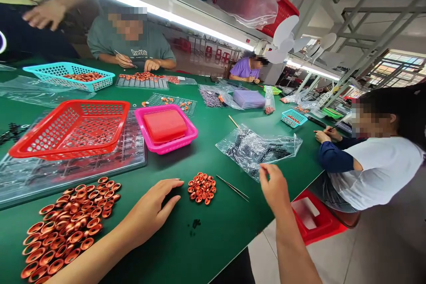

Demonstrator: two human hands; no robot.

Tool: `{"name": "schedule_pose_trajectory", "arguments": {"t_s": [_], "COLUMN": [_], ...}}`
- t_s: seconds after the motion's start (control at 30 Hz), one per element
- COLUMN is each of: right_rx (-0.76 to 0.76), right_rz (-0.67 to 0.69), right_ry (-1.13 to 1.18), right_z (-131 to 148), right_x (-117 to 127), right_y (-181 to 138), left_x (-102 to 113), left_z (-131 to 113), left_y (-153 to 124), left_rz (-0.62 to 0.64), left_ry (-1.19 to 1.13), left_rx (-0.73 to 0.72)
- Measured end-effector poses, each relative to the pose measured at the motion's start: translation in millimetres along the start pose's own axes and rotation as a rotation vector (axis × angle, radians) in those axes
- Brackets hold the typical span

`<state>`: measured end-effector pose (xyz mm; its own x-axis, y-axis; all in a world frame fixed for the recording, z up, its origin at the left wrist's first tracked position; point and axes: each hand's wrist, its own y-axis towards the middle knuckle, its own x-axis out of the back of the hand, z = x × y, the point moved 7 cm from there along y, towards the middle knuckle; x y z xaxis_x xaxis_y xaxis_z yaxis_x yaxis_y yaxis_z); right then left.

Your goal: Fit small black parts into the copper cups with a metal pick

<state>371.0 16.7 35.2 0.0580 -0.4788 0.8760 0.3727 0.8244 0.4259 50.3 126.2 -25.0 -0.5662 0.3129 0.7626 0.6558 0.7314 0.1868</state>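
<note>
The left grip (163, 202) is palm down over the surface (219, 235), thumb and fingers parted, with nothing held. Just beside its fingertips lies a small pile of copper-coloured rings (202, 187). The right grip (275, 186) is narrow, its fingertips at the near edge of a clear bag (259, 146) of black pieces; whether it pinches the film cannot be told. Tweezers (233, 188) lie between the small pile and the right grip. Small black bits (195, 224) lie nearer the wearer.

A larger heap of copper-coloured rings (71, 222) lies by the left forearm. Beyond it, a red basket (71, 128) rests on clear trays (129, 151); beside these, a pink basket (169, 144) holds a red block (165, 125). Co-workers sit across the surface and to the right.
</note>
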Motion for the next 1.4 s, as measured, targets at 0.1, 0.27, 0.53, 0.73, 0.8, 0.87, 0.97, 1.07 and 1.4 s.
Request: {"name": "schedule_pose_trajectory", "arguments": {"t_s": [0.1, 0.27, 0.53, 0.73, 0.8, 0.87, 0.97, 1.07, 1.4], "right_rx": [-0.16, -0.294, -0.41, -0.445, -0.434, -0.425, -0.447, -0.499, -0.624], "right_rz": [0.047, 0.224, 0.321, 0.265, 0.273, 0.3, 0.367, 0.451, 0.485], "right_ry": [-0.09, -0.188, -0.164, 0.014, 0.13, 0.28, 0.544, 0.79, 1.235], "right_z": [-40, -61, -66, -68, -66, -65, -63, -60, -50], "right_x": [-3, -30, -40, -24, -27, -33, -43, -50, -47], "right_y": [31, 60, 57, 37, 31, 26, 18, 11, 8], "left_x": [0, 2, 4, 4, 6, 7, 8, 8, 8], "left_z": [0, -2, -5, -6, -8, -10, -10, -10, -13], "left_y": [1, 0, 0, 0, 0, 0, 0, 0, 0], "left_rz": [-0.019, -0.034, -0.037, -0.034, -0.04, -0.045, -0.053, -0.067, -0.048], "left_ry": [-0.002, 0.004, -0.028, -0.051, -0.057, -0.062, -0.069, -0.08, -0.081], "left_rx": [-0.011, -0.02, -0.019, -0.012, -0.009, -0.006, -0.01, -0.019, -0.028]}}
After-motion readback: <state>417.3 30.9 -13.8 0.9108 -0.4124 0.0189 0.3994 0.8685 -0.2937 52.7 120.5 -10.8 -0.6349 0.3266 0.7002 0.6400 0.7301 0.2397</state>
